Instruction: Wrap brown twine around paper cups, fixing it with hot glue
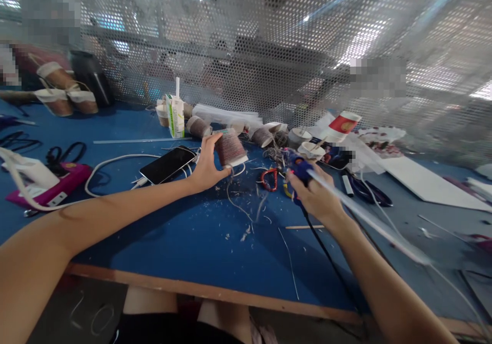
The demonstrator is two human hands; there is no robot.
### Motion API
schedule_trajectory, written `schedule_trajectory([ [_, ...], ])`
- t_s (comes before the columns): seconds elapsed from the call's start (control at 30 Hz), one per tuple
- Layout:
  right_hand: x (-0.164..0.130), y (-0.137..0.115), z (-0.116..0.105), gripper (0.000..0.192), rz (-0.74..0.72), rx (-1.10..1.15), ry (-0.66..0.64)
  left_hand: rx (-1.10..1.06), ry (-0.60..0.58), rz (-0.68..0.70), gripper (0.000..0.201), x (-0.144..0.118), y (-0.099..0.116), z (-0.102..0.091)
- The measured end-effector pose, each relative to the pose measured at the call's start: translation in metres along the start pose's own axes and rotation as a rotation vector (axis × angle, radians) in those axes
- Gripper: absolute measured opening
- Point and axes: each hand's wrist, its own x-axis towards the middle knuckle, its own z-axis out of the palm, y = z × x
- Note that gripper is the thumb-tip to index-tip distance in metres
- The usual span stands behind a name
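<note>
Head view: left hand [205, 167] is gripping a twine-wrapped cup [229, 148] just above the blue table [184, 241] beside a phone [168, 164], right hand [315, 196] is closed around a blue glue gun [300, 168], nozzle pointing cupward, so probably best keeping the cup steady and gluing thinly.

My blue work table [184, 241] carries a phone [167, 164] at centre left, a pink device [49, 187] at far left, red scissors [270, 179] at centre, and scattered trimmings [246, 216].
</note>
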Motion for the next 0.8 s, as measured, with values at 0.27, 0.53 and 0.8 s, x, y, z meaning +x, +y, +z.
schedule_trajectory([
  [0.27,-0.017,-0.035,0.013,0.036,0.244,0.929,-0.254,0.039,-0.059,0.05,0.083,0.001,0.003,-0.001],
  [0.53,-0.029,-0.024,0.027,0.026,0.139,0.681,-0.089,0.095,-0.057,0.041,0.082,0.0,0.005,-0.002],
  [0.8,-0.031,-0.031,0.028,0.01,0.043,0.564,-0.177,0.073,-0.076,0.018,0.08,0.0,0.007,-0.002],
])
